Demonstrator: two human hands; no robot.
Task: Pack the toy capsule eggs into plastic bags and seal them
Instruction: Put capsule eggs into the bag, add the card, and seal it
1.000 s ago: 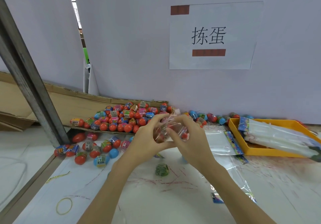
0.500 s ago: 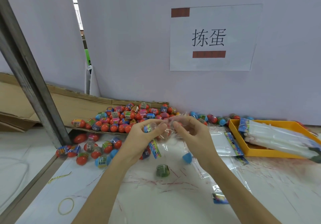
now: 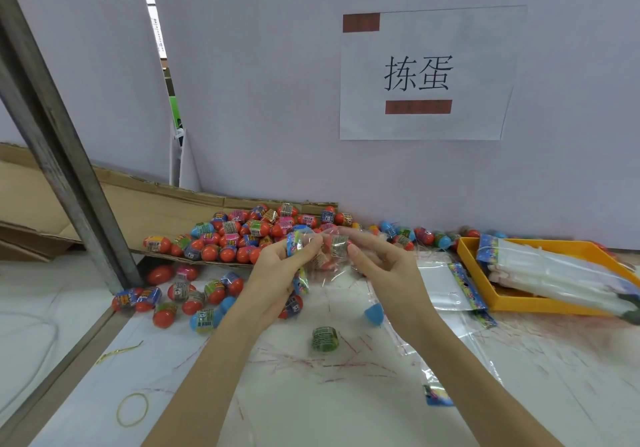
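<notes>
Beyond the fingers, against the back wall, the heap of capsule eggs (image 3: 249, 235) spreads over a cardboard flap (image 3: 166, 204), mostly red with banded wrappers, a few blue, with strays spilling onto the surface (image 3: 311, 405) below and left of the left hand (image 3: 277, 273). To the right of the right hand (image 3: 384, 266) an orange tray (image 3: 485, 294) holds a bundle of unused bags, and a flat empty bag (image 3: 446, 287) lies just beside it.

Between the two hands, raised off the surface, is the plastic bag (image 3: 325, 256) being worked on. It is clear and crinkled, with a colourful printed header strip by the left fingers (image 3: 308, 244), and eggs show through the film, one with a beige label near the right fingertips. The left hand pinches the bag's header edge between thumb and forefinger; the right hand pinches the film on the opposite side, its other fingers loosely curled.

The step in hand looks like closing the filled bag. Next, the mouth edges probably need lining up and pressing together along the strip, while the eggs are kept low so that they do not crowd the seal.

Below the fingers a green-wrapped capsule (image 3: 325, 338) and a blue egg (image 3: 374, 313) lie loose.
</notes>
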